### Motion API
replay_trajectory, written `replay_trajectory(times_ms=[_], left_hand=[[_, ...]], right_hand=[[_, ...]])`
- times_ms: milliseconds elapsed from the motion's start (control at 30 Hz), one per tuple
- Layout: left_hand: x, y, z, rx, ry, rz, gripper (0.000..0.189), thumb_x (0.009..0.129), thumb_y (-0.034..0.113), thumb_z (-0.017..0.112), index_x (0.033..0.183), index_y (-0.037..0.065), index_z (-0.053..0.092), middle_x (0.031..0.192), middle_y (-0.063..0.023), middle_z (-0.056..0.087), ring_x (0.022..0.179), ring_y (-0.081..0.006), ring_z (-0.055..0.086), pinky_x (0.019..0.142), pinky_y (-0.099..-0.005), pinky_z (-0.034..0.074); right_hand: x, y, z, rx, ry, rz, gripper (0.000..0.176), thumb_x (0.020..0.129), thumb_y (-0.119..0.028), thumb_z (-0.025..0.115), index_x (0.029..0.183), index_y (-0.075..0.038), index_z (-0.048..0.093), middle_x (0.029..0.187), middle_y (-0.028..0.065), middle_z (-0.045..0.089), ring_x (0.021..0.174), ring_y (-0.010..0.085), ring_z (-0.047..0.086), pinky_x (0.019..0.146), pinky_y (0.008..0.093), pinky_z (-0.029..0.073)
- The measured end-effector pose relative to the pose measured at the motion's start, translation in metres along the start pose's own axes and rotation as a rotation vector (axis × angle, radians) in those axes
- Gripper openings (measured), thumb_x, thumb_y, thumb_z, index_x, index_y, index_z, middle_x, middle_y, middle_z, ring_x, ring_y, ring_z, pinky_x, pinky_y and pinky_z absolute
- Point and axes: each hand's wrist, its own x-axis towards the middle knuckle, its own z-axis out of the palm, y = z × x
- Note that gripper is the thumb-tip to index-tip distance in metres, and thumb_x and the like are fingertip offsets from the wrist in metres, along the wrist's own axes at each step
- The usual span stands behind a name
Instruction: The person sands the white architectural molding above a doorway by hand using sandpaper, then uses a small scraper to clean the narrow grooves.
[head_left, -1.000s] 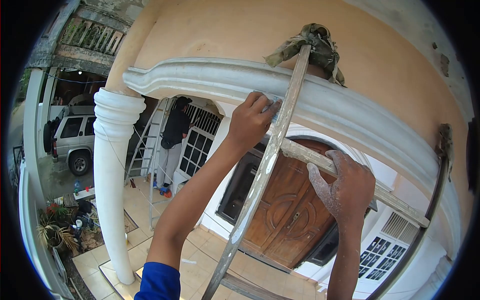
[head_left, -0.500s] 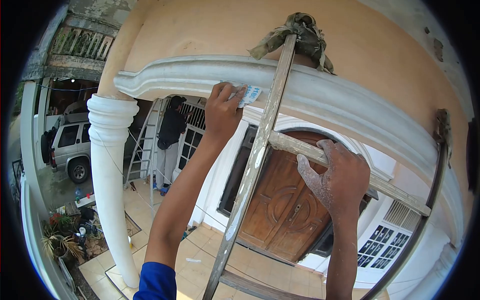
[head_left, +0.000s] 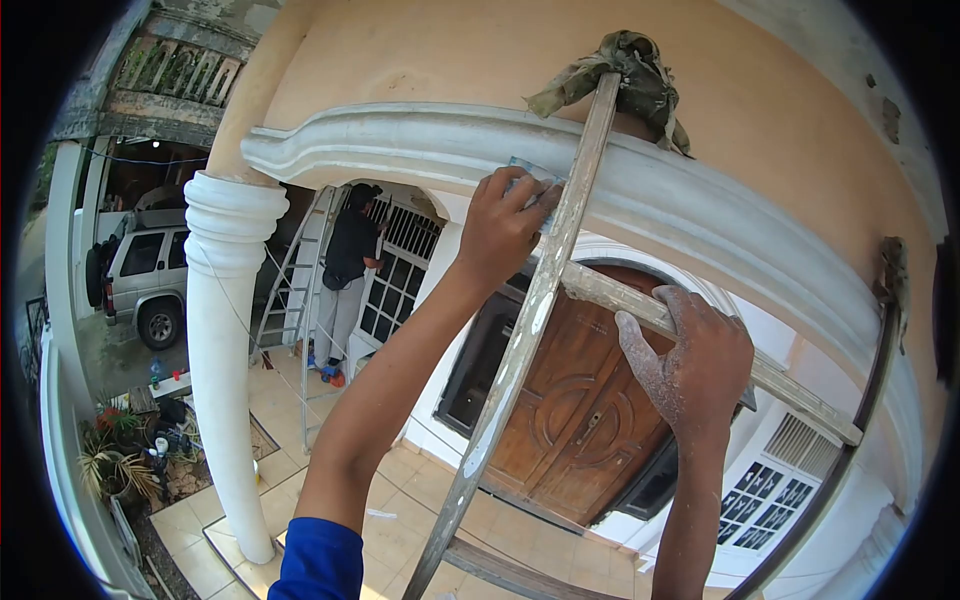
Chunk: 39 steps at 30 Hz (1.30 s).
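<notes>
My left hand (head_left: 503, 228) is closed on a piece of sandpaper (head_left: 536, 170), pressed to the lower part of the white moulding (head_left: 400, 140) just left of the ladder rail. Most of the sheet is hidden behind the fingers and the rail. My right hand (head_left: 708, 365), dusted with white powder, curls over a rung (head_left: 622, 298) of the worn wooden ladder (head_left: 530, 325). Rags (head_left: 640, 85) are wrapped round the top of the ladder's left rail, which leans against the orange wall (head_left: 440, 60).
A white column (head_left: 228, 350) stands at left. Below are a tiled floor (head_left: 400, 520) and a carved wooden door (head_left: 580, 400). Another person (head_left: 345, 265) works by a metal stepladder (head_left: 290, 290) at a barred window. A parked car (head_left: 150, 270) and potted plants (head_left: 115, 465) lie beyond.
My left hand has slid right along the moulding with the sandpaper, closer to the ladder rail. My right hand stays on the rung. The whole view has shifted slightly.
</notes>
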Motion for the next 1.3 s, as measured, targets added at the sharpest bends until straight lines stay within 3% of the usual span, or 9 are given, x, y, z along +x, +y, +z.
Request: replay_trajectory(times_ms=[167, 267, 367, 500, 667, 833, 1033, 1133, 1300], left_hand=[[-0.021, -0.022, 0.001, 0.117, 0.121, -0.203, 0.047, 0.059, 0.0, 0.072, 0.105, 0.009, 0.072, 0.1, -0.0082, 0.062, 0.1, -0.0302, 0.053, 0.084, -0.0418, 0.045], [-0.007, 0.01, 0.019, -0.071, 0.115, -0.07, 0.039, 0.064, 0.007, 0.071, 0.103, 0.008, 0.072, 0.107, -0.0101, 0.059, 0.11, -0.0324, 0.051, 0.093, -0.0438, 0.041], [-0.016, 0.003, 0.021, 0.029, 0.135, -0.043, 0.046, 0.065, 0.009, 0.072, 0.111, 0.012, 0.07, 0.119, -0.0111, 0.052, 0.116, -0.0348, 0.045, 0.097, -0.0456, 0.039], [-0.043, -0.049, 0.007, 0.201, 0.274, -0.28, 0.057, 0.062, 0.0, 0.072, 0.118, 0.009, 0.067, 0.121, -0.0127, 0.049, 0.112, -0.0355, 0.043, 0.095, -0.0456, 0.039], [-0.044, -0.014, 0.018, 0.038, 0.082, -0.112, 0.061, 0.063, -0.005, 0.067, 0.122, 0.009, 0.064, 0.127, -0.0162, 0.046, 0.121, -0.0374, 0.038, 0.101, -0.0457, 0.035], [-0.068, -0.047, 0.021, 0.238, 0.298, -0.454, 0.064, 0.067, -0.008, 0.066, 0.128, 0.012, 0.061, 0.13, -0.0163, 0.04, 0.121, -0.0369, 0.035, 0.099, -0.0458, 0.033], [-0.048, 0.014, 0.037, -0.081, 0.135, -0.073, 0.049, 0.06, 0.003, 0.073, 0.108, 0.014, 0.071, 0.12, -0.0111, 0.051, 0.115, -0.0341, 0.043, 0.098, -0.0467, 0.035], [-0.044, 0.006, 0.037, -0.013, 0.194, -0.242, 0.036, 0.064, 0.012, 0.072, 0.099, 0.014, 0.072, 0.119, -0.0078, 0.055, 0.117, -0.033, 0.044, 0.099, -0.0468, 0.035], [-0.05, 0.031, 0.057, -0.151, 0.103, 0.064, 0.037, 0.063, 0.017, 0.071, 0.101, 0.014, 0.07, 0.113, -0.0031, 0.06, 0.112, -0.0273, 0.05, 0.094, -0.0456, 0.038]], right_hand=[[-0.003, 0.001, -0.003, -0.018, -0.054, 0.042, 0.039, 0.075, -0.041, 0.074, 0.094, -0.007, 0.071, 0.083, 0.0093, 0.07, 0.069, 0.0247, 0.065, 0.071, 0.0365, 0.048], [-0.001, -0.001, -0.001, -0.015, -0.046, 0.039, 0.04, 0.075, -0.041, 0.074, 0.094, -0.007, 0.071, 0.082, 0.0092, 0.07, 0.068, 0.0243, 0.065, 0.071, 0.0362, 0.048], [-0.003, 0.001, 0.001, -0.028, -0.023, 0.01, 0.039, 0.075, -0.041, 0.074, 0.094, -0.007, 0.071, 0.081, 0.0089, 0.07, 0.066, 0.0234, 0.064, 0.07, 0.0357, 0.048], [-0.002, 0.0, -0.001, -0.017, -0.045, 0.044, 0.038, 0.074, -0.04, 0.075, 0.092, -0.007, 0.071, 0.08, 0.0086, 0.07, 0.065, 0.0223, 0.064, 0.069, 0.0354, 0.047], [-0.002, -0.001, 0.002, -0.038, -0.007, 0.032, 0.039, 0.073, -0.04, 0.075, 0.092, -0.007, 0.071, 0.079, 0.0085, 0.07, 0.065, 0.0226, 0.063, 0.068, 0.0354, 0.047], [-0.002, -0.002, 0.0, -0.04, -0.03, 0.045, 0.037, 0.072, -0.04, 0.076, 0.092, -0.008, 0.071, 0.078, 0.0086, 0.07, 0.066, 0.0239, 0.063, 0.068, 0.0357, 0.047], [-0.002, -0.001, 0.003, -0.062, 0.009, 0.019, 0.043, 0.072, -0.044, 0.074, 0.091, -0.005, 0.071, 0.075, 0.0079, 0.067, 0.063, 0.0228, 0.062, 0.062, 0.0354, 0.047], [-0.002, -0.004, 0.002, -0.081, 0.02, 0.006, 0.04, 0.071, -0.041, 0.075, 0.091, -0.006, 0.071, 0.075, 0.0079, 0.067, 0.062, 0.023, 0.062, 0.063, 0.0359, 0.047], [-0.001, -0.008, 0.002, -0.089, 0.001, 0.023, 0.037, 0.071, -0.038, 0.076, 0.09, -0.008, 0.071, 0.075, 0.0081, 0.068, 0.062, 0.0233, 0.063, 0.064, 0.0363, 0.047]])
